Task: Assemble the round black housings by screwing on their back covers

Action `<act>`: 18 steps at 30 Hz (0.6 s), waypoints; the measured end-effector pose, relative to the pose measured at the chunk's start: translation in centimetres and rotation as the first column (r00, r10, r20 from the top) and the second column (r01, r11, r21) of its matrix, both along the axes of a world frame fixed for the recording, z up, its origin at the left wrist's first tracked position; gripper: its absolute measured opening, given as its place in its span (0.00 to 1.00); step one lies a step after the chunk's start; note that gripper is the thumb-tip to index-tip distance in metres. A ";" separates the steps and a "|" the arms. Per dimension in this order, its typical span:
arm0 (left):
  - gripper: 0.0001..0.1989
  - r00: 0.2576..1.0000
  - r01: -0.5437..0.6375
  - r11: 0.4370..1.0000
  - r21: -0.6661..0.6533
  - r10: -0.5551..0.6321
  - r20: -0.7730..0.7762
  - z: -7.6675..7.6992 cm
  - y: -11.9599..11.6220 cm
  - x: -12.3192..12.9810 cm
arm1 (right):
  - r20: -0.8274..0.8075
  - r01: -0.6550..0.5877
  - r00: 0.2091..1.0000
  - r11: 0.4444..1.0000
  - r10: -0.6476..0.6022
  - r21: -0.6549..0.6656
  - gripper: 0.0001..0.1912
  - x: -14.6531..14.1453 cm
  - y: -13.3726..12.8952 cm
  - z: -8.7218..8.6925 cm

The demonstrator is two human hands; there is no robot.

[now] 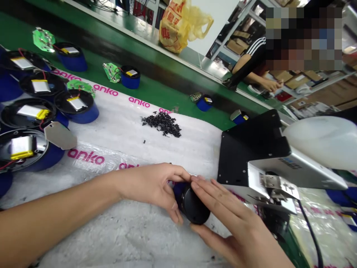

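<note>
Between my two hands a round housing [196, 206] with a black disc face and a dark blue side is tilted on its edge. My left hand [157, 186] grips its blue side, thumb below and fingers over the top. From the right, my right hand [232, 214] closes round the black face, fingers along the upper rim and thumb near the lower edge. The far side of the housing is hidden by my fingers. Beyond the hands a pile of small black pieces [164, 124] lies on the white wrapped sheet [117, 126].
At left stand several blue cups [83, 111] with silver batteries and green circuit boards [44, 39]. More sit along the green belt [164, 85]. A black and silver machine [248, 149] stands close on the right. Across the bench are a yellow bag [174, 26] and another person's hand [270, 83].
</note>
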State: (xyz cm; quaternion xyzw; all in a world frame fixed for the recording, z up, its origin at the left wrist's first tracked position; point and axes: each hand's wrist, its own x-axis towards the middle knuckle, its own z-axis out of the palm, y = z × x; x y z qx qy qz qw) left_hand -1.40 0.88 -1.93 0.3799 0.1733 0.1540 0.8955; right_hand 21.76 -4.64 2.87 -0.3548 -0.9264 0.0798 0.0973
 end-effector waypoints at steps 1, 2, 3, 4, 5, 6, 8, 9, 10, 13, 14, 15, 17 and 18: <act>0.26 0.999 0.029 0.999 0.018 -0.029 -0.018 0.3 -0.3 0.1 | 0.023 0.013 1.000 1.000 -0.013 0.026 0.28 -0.1 0.0 -0.1; 0.29 0.998 0.044 0.998 0.048 -0.041 -0.052 0.6 -0.7 0.2 | 0.037 0.036 0.999 0.998 -0.038 0.054 0.29 -0.3 -0.1 -0.3; 0.29 0.995 0.037 0.995 0.089 -0.028 -0.098 0.9 -1.1 0.5 | 0.039 0.063 0.997 0.995 -0.066 0.078 0.29 -0.4 -0.3 -0.5; 0.28 0.988 0.009 0.991 0.133 0.012 -0.152 1.2 -1.6 0.7 | 0.034 0.086 0.995 0.992 -0.090 0.092 0.29 -0.5 -0.6 -0.7; 0.25 0.976 -0.031 0.983 0.180 0.069 -0.207 1.5 -2.1 1.1 | 0.023 0.093 0.995 0.992 -0.095 0.091 0.30 -0.5 -1.1 -0.9; 0.20 0.957 -0.078 0.973 0.219 0.135 -0.257 1.7 -2.5 1.4 | -0.002 0.089 0.996 0.993 -0.089 0.079 0.29 -0.2 -1.7 -1.0; 0.13 0.920 -0.135 0.961 0.243 0.213 -0.329 2.1 -3.2 2.1 | -0.125 0.174 0.979 0.981 -0.163 0.083 0.24 1.4 -2.9 -1.0; 0.12 0.909 -0.135 0.962 0.238 0.216 -0.357 2.3 -3.5 2.4 | -0.208 0.332 0.930 0.935 -0.303 0.122 0.21 2.6 -3.4 -0.9; 0.11 0.896 -0.131 0.962 0.240 0.219 -0.386 2.5 -3.6 2.7 | -0.300 0.557 0.814 0.816 -0.498 0.156 0.20 4.2 -3.7 -0.8; 0.13 0.860 -0.125 0.958 0.257 0.233 -0.454 2.6 -3.7 3.1 | -0.408 0.992 0.125 0.112 -0.904 0.055 0.29 9.6 -3.5 -0.6; 0.15 0.857 -0.116 0.960 0.254 0.226 -0.463 2.5 -3.6 3.2 | -0.365 1.000 0.007 0.017 -0.931 -0.026 0.33 11.3 -3.1 -0.7; 0.17 0.858 -0.101 0.963 0.251 0.213 -0.467 2.4 -3.5 3.1 | -0.316 0.994 -0.036 -0.002 -0.948 -0.110 0.35 12.9 -2.5 -0.9; 0.20 0.862 -0.069 0.964 0.256 0.187 -0.471 2.0 -3.2 3.0 | -0.284 0.961 -0.050 0.032 -0.957 -0.274 0.31 15.2 -1.6 -1.6; 0.21 0.862 -0.056 0.963 0.264 0.180 -0.473 1.9 -3.0 3.0 | -0.301 0.934 -0.049 0.063 -0.953 -0.352 0.29 15.8 -1.3 -2.0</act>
